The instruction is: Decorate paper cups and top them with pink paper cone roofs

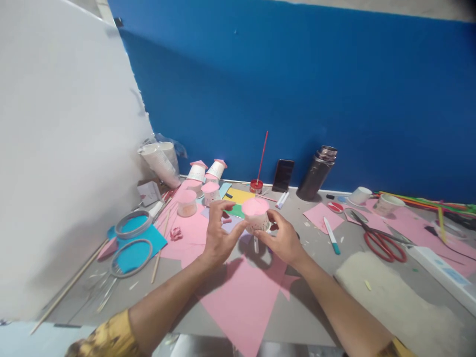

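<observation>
A small white paper cup [256,222] with dark specks is raised a little above the table, its top covered by a scalloped pink paper piece [255,206]. My right hand [284,239] grips its right side between thumb and fingers. On the other side, my left hand [220,233] has its index finger and thumb spread apart. The left thumb tip comes up to the cup's wall; whether it touches I cannot tell. Beneath both hands lies a large pink paper sheet [243,302]. Several pink-topped cups, such as one paper cup [187,204], stand beyond my left hand.
Red-handled scissors [385,245], a marker [331,235] and a white power strip [442,277] lie at right. A dark flask [317,173], a phone [283,175] and a red paint pot [256,186] stand along the blue panel. Grey rings [132,258] and wooden sticks [70,285] lie left.
</observation>
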Tool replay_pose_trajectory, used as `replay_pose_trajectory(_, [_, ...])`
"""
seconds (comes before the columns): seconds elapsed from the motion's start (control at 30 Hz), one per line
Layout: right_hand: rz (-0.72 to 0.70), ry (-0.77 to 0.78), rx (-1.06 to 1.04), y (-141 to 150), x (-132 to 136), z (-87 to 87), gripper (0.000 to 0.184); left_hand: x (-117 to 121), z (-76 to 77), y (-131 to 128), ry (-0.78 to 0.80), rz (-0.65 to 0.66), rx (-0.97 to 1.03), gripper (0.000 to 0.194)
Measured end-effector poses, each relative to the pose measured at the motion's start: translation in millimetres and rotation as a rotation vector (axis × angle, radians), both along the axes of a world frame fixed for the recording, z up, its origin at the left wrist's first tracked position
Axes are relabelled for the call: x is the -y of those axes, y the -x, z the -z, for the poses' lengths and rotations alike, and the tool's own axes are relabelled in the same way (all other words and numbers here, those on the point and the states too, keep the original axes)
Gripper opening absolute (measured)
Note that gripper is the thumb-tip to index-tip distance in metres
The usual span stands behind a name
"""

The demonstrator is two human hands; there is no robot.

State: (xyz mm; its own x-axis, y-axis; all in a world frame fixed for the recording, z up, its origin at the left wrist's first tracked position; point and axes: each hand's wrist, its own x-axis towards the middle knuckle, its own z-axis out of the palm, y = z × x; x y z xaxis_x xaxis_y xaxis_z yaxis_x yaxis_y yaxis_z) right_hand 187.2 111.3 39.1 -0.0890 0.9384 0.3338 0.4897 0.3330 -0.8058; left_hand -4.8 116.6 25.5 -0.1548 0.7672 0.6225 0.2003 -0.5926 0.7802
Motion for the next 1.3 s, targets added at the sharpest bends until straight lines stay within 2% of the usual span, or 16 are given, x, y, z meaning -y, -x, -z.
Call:
replay_pose_trajectory(0.07, [0.031,-0.017,0.082,2,1,2.8,0.045,-1,-4.3,3,-0.288,-0.133,-0.23,0.033])
replay_pose_trajectory(0.17, [0.019,-0.003,0.159,5,2,5.1,0.042,-3,-8.0,3,-0.487,-0.177,-0.405,0.027])
replay_pose_trajectory(0.4, [0.036,0.03,0.282,10,8,-4.9,0.035,-4,-6.6,6,-0.502,-0.172,-0.511,0.018])
replay_pose_trajectory(0.67, [0.012,0.065,0.271,15,14,-5.2,0.032,-4,-5.4,11,-0.504,-0.194,-0.54,0.018])
replay_pose_trajectory(0.77, [0.02,0.057,0.274,16,16,-6.5,0.032,-2,-6.0,9,-0.439,-0.161,-0.481,0.016])
replay_pose_trajectory(0.83, [0.031,0.047,0.286,15,16,-8.0,0.031,0,-7.9,9,-0.341,-0.094,-0.383,0.026])
replay_pose_trajectory(0.93, [0.036,0.025,0.331,14,16,-9.2,0.032,1,-12.2,8,-0.084,0.075,-0.168,0.041])
replay_pose_trajectory(1.07, [-0.001,-0.022,0.38,13,16,-8.8,0.04,-4,-15.5,9,0.232,0.227,0.102,0.045])
replay_pose_trajectory(1.17, [-0.017,-0.042,0.429,13,18,-10.3,0.048,-12,-14.5,10,0.338,0.301,0.262,0.047])
replay_pose_trajectory(1.3, [-0.045,-0.001,0.462,14,21,-15.2,0.043,-20,-14.2,11,0.38,0.412,0.367,0.04])
